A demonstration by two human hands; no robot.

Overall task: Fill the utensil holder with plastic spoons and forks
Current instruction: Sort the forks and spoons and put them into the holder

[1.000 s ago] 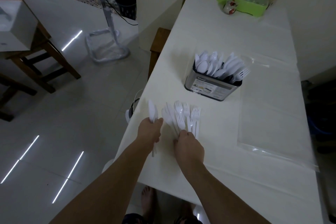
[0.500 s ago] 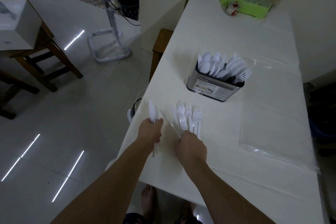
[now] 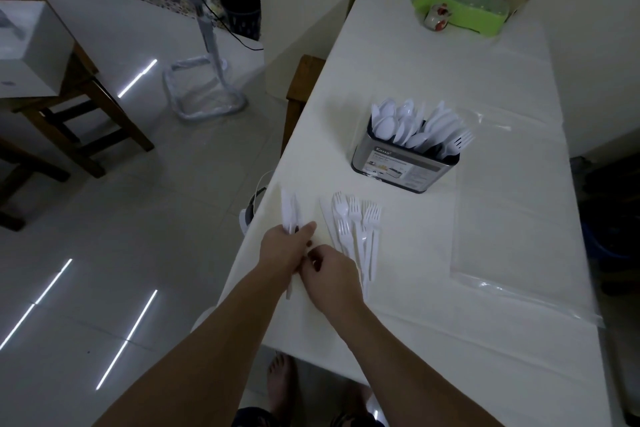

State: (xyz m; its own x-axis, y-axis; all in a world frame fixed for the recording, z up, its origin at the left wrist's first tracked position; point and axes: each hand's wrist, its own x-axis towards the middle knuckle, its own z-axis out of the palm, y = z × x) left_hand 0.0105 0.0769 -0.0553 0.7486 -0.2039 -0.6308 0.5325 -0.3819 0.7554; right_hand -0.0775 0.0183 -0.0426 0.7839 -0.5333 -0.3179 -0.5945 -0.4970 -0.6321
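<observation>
Currently mid-task, roughly past halfway by estimate. Left hand (image 3: 285,251): grasping a small bundle of white utensils (image 3: 289,210), tips pointing to 12 o'clock, near the table (image 3: 519,87) edge. Right hand (image 3: 330,276): fingers curled, touching the left hand at 3 o'clock of it; contents of its grip not discernible. Loose forks (image 3: 356,229): lying flat at 2 o'clock of the right hand, not yet loaded. Utensil holder (image 3: 405,166): upright at 1 o'clock, further out, already crowded with spoons (image 3: 398,121) plus a fork. Remaining: held bundle and loose forks.
</observation>
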